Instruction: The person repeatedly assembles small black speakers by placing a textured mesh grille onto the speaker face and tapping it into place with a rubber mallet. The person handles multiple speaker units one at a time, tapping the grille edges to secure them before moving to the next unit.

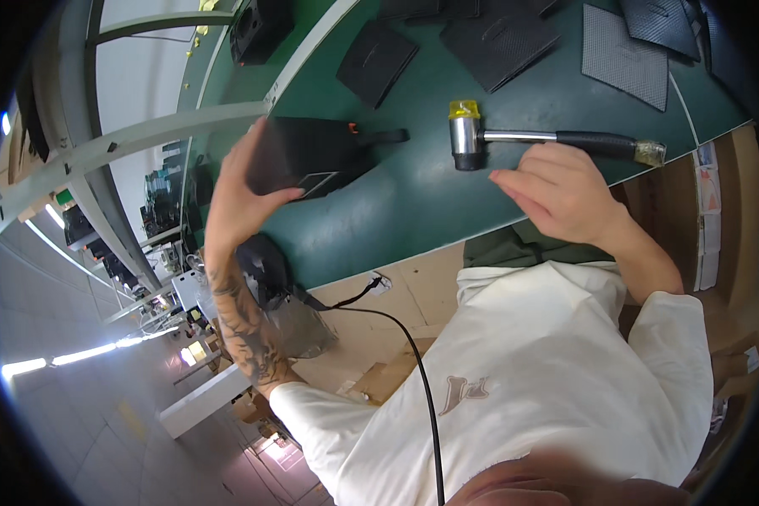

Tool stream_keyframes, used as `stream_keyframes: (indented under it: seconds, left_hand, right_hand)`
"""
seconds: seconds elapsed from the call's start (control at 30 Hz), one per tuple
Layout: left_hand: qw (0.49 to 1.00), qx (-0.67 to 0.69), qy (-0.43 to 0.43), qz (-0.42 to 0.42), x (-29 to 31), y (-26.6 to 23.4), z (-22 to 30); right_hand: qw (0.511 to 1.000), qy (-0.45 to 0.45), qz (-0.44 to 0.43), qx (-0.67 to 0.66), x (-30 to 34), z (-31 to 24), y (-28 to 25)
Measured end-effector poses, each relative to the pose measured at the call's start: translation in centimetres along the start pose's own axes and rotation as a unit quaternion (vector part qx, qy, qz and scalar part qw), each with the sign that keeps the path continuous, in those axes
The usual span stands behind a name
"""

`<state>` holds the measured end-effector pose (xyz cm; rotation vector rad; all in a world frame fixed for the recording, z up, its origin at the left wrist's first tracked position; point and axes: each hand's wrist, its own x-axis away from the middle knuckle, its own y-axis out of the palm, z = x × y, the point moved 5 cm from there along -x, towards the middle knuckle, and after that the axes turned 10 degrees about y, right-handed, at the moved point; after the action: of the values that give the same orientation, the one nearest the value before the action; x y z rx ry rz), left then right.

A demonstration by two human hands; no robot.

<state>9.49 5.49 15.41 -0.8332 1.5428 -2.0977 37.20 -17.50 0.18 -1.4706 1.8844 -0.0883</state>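
A black box-shaped case [304,156] with a short dark strap and a small orange-red spot stands on the green table. My left hand [243,190] grips its left end, thumb along the near edge and fingers over the far side. To the right lies a two-faced mallet [465,137] with a metal head, a yellow face, a black face and a black grip. Just in front of its handle is my right hand [559,192], closed with the fingers curled in. Whatever those fingers hold, if anything, is hidden.
Several black textured panels [497,42] lie along the table's far side, with a grey textured panel [624,55] at the right. A pale metal rail [152,131] runs behind my left hand. A black cable [413,346] hangs below the green table's near edge [422,253].
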Motion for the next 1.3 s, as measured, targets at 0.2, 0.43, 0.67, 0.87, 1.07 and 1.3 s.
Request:
stream_keyframes:
  seconds: [0.2,0.43,0.67,0.87,1.07,1.3]
  left_hand:
    - [0.984,0.007,0.084,0.156,-7.6,-5.9,0.1]
    - [0.985,0.044,0.038,0.161,-21.8,-8.7,0.9]
    - [0.976,0.095,0.19,0.038,-34.0,-4.9,-4.2]
    - [0.995,-0.017,0.075,-0.063,-28.7,-7.5,-18.0]
    - [0.989,-0.117,0.088,-0.035,-30.6,-3.9,-20.6]
    - [0.995,-0.043,0.086,0.025,-30.7,-4.1,-16.5]
  right_hand:
    - [0.999,0.018,-0.011,-0.028,-0.2,0.4,-0.7]
    - [0.996,0.037,-0.018,-0.084,-0.6,-0.2,-1.5]
    - [0.992,0.08,-0.044,-0.085,-1.7,0.7,-1.1]
    - [0.985,0.088,-0.068,-0.129,-3.2,0.3,-1.7]
    - [0.981,0.083,-0.081,-0.154,-2.8,0.5,-2.5]
    - [0.972,0.098,-0.081,-0.196,-1.2,1.3,-3.2]
